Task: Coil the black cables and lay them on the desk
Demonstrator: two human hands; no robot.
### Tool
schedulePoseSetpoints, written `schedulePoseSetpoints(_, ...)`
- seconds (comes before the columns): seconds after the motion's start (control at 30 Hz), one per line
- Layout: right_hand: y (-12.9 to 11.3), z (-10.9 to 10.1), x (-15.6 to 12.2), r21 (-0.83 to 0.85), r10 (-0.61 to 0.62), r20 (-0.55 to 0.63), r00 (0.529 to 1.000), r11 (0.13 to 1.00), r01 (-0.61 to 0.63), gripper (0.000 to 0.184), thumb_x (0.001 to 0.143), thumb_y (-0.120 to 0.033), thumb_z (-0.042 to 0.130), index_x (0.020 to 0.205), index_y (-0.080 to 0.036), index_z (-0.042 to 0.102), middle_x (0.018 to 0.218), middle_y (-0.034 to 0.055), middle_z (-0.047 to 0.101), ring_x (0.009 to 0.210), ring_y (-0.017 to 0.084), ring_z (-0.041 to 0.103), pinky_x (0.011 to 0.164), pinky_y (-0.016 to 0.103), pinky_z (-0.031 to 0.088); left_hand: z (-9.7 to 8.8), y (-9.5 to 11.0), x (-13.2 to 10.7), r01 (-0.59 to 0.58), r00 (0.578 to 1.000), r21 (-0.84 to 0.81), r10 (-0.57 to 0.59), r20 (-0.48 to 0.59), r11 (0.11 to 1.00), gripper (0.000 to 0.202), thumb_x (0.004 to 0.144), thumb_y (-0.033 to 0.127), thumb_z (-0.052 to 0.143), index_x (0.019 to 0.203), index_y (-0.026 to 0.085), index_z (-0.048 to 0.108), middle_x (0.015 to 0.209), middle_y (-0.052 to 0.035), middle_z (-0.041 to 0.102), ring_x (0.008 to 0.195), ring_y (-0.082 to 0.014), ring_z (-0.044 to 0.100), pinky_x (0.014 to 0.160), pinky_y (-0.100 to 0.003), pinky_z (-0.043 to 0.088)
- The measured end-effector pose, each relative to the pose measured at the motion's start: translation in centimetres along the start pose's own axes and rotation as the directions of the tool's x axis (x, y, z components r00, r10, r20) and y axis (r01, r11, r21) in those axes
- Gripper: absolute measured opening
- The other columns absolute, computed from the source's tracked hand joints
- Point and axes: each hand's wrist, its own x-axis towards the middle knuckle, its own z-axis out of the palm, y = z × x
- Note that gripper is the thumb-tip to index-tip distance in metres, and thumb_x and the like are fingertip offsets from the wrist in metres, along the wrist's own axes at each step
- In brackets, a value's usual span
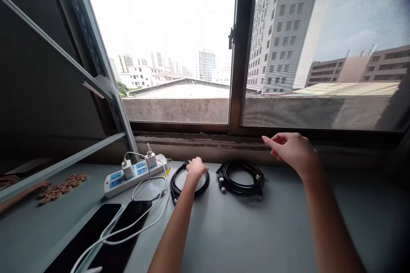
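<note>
My left hand (196, 166) is at the far side of a coiled black cable (174, 184) on the grey table, its fingers closed on the coil and partly hidden behind the hand. A dark plug lies beside that hand. Just to the right rests a larger coil of black cable (242, 190), with several plug ends showing on its sides. My right hand (290, 151) is raised in the air, right of the larger coil and in front of the window sill. Its thumb and fingers are drawn together in a pinch, and nothing shows between them.
On the left stands a white power strip (136, 175) with chargers plugged in. White charging cords (131, 224) trail over two dark flat devices (133, 217). Metal shelf framing (105, 51) rises at left; beyond it, another person's hand (41, 185) is near brown ring-like pieces (60, 190). A window (235, 128) backs the table.
</note>
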Motion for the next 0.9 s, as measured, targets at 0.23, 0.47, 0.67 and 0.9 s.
schedulePoseSetpoints(0.23,-1.4,-2.1,-3.3,0.110,-0.133,-0.098,0.986,0.984,0.143,0.040,0.072,-0.060,0.059,0.060,-0.023,0.061,0.050,-0.0031,0.059,0.043,0.014,0.055,0.047,0.025,0.037,2.5,0.8,0.6,0.027,0.997,0.054,-0.030,0.065,0.998,0.031,0.086,0.032,0.055,0.111,0.014,0.055,0.110,-0.0076,0.058,0.098,-0.0193,0.058,0.084,-0.041,0.048)
schedulePoseSetpoints(0.47,-1.3,-4.7,-6.3,0.246,-0.285,-0.216,0.934,0.909,0.335,0.049,0.070,-0.069,0.055,0.058,-0.022,0.059,0.043,-0.0014,0.051,0.035,0.012,0.047,0.037,0.022,0.036,3.3,1.2,0.3,0.009,0.995,-0.114,-0.021,-0.103,0.993,0.062,0.061,0.021,0.073,0.117,0.011,0.046,0.108,-0.0156,0.063,0.109,-0.0285,0.055,0.087,-0.033,0.044)
schedulePoseSetpoints(0.67,-1.6,-6.2,-8.2,0.419,-0.349,-0.147,0.926,0.826,0.378,0.043,0.075,-0.061,0.059,0.057,-0.022,0.056,0.040,-0.0025,0.046,0.033,0.011,0.043,0.035,0.021,0.036,-1.5,-0.4,-0.2,-0.056,0.875,-0.432,-0.165,-0.456,0.900,0.038,0.080,0.023,0.048,0.117,0.016,0.041,0.094,-0.0120,0.065,0.095,-0.0261,0.061,0.078,-0.034,0.044)
schedulePoseSetpoints(0.9,-3.9,-2.5,-7.2,0.480,-0.564,0.140,0.814,0.758,0.442,0.040,0.081,-0.053,0.056,0.059,-0.020,0.060,0.040,-0.0029,0.050,0.036,0.010,0.046,0.040,0.020,0.034,-6.8,-0.5,-2.6,-0.355,0.758,-0.640,-0.191,-0.624,0.681,0.040,0.085,0.026,0.045,0.122,0.016,0.035,0.076,-0.0010,0.061,0.060,-0.0119,0.060,0.059,-0.023,0.047)
